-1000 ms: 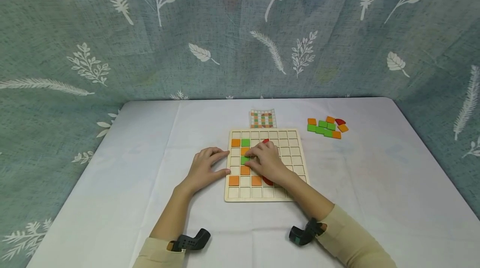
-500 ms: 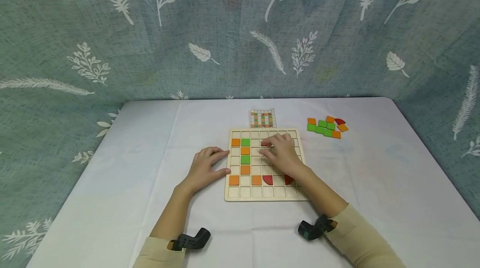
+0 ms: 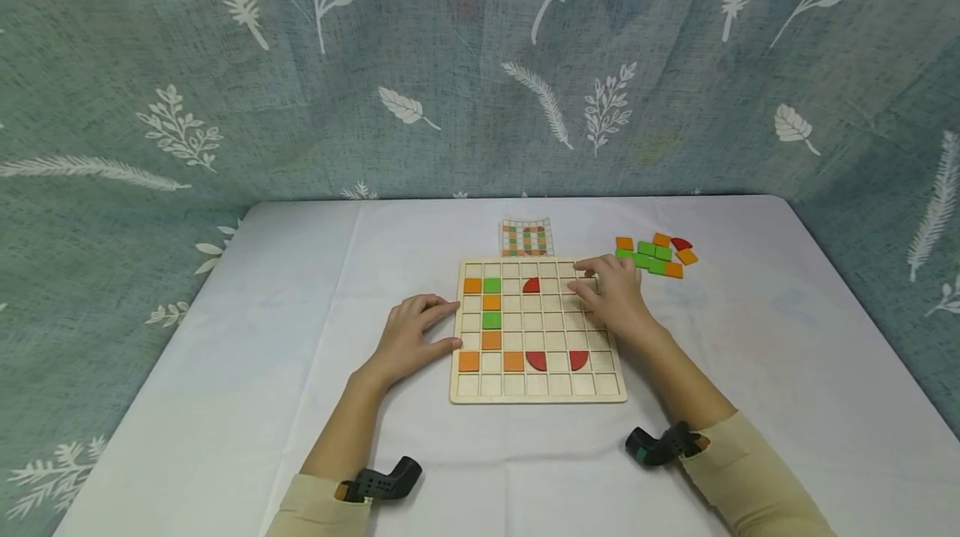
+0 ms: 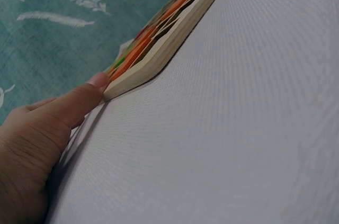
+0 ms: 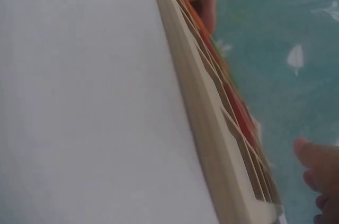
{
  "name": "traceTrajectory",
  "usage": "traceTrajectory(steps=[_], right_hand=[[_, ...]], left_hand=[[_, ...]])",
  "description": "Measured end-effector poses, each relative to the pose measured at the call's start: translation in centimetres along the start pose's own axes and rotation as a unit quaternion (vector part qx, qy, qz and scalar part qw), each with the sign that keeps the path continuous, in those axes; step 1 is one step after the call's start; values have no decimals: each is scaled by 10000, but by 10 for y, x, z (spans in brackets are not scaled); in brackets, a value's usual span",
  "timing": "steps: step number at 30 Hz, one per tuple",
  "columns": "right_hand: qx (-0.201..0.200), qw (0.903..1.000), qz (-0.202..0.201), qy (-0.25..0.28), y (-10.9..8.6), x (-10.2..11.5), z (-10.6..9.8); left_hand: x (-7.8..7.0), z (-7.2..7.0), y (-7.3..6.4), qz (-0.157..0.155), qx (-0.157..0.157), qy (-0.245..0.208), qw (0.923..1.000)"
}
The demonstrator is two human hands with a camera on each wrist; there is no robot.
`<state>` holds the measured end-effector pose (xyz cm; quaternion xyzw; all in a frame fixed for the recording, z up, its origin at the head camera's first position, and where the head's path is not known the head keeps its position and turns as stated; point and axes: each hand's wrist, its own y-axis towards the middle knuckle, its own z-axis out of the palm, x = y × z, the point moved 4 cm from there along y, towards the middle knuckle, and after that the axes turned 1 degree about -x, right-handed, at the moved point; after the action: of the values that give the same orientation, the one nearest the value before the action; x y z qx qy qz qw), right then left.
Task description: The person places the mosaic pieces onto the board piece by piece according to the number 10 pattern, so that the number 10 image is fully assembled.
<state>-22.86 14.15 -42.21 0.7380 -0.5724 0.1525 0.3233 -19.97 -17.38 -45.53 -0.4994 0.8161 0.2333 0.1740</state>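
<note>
A square wooden grid board [image 3: 537,387] lies on the table. In its cells sit several orange tiles [image 3: 468,362], two green tiles [image 3: 491,320] and three red quarter-circle pieces [image 3: 531,285]. My left hand [image 3: 411,333] rests beside the board with thumb and forefinger spread against its left edge; the left wrist view shows the thumb [image 4: 87,94] touching the rim. Over the board's upper right part hovers my right hand [image 3: 617,295], thumb and fingers apart and nothing seen between them. Its thumb [image 5: 315,158] also shows past the board in the right wrist view.
Loose orange and green tiles [image 3: 643,260] lie in a group to the right of the board, with one red piece [image 3: 681,243]. A small printed pattern card [image 3: 527,238] lies behind the board. A leaf-printed curtain [image 3: 465,103] hangs beyond the table.
My right hand has moved right, from the board's middle past the upper red piece to the board's right edge, uncovering the red pieces. The left hand has stayed in place.
</note>
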Motion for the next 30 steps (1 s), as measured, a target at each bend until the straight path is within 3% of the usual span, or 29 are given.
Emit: traceTrajectory(steps=[14,25,30], right_hand=[[-683,9957,626,7,2,-56,-35],[-799,9824,1568,-628,-13,-84,-51],[-730,9783,1799,-728,-16,-90,-52]], left_hand=[[-1,2,1,-70,20,-27,10000],[-2,0,0,-17,-5,20,10000],[-1,1,0,-8,-45,-10,10000]])
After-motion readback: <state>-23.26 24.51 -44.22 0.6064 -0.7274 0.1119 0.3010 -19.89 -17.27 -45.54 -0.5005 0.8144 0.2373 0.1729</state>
